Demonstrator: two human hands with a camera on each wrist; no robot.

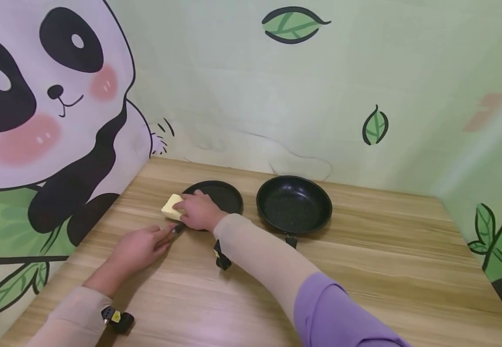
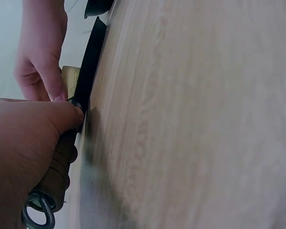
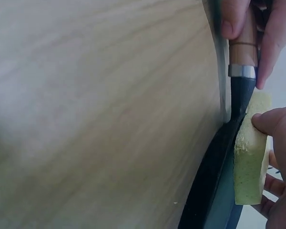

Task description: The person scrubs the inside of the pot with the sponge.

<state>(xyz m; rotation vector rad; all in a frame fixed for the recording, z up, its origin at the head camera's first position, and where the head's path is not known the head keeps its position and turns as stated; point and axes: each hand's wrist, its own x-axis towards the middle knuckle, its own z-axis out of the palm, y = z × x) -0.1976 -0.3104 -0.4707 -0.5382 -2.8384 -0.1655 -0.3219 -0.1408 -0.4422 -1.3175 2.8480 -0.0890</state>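
Observation:
A shallow black flat pan (image 1: 223,195) stands on the table at centre left in the head view. Its handle (image 3: 244,51) is wooden with a metal collar, and a hanging ring (image 2: 38,217) sits at its end. My left hand (image 1: 140,246) grips this handle. My right hand (image 1: 199,211) holds a pale yellow sponge (image 1: 171,206) by thumb and fingers. In the right wrist view the sponge (image 3: 250,152) stands on edge at the pan's rim, near where the handle joins. The fingers hide part of the sponge in the head view.
A deeper black frying pan (image 1: 294,205) stands to the right of the flat pan, its handle partly hidden by my right forearm. The wood-grain table (image 1: 385,250) meets a wall (image 1: 216,96) with panda and leaf prints at the back and sides.

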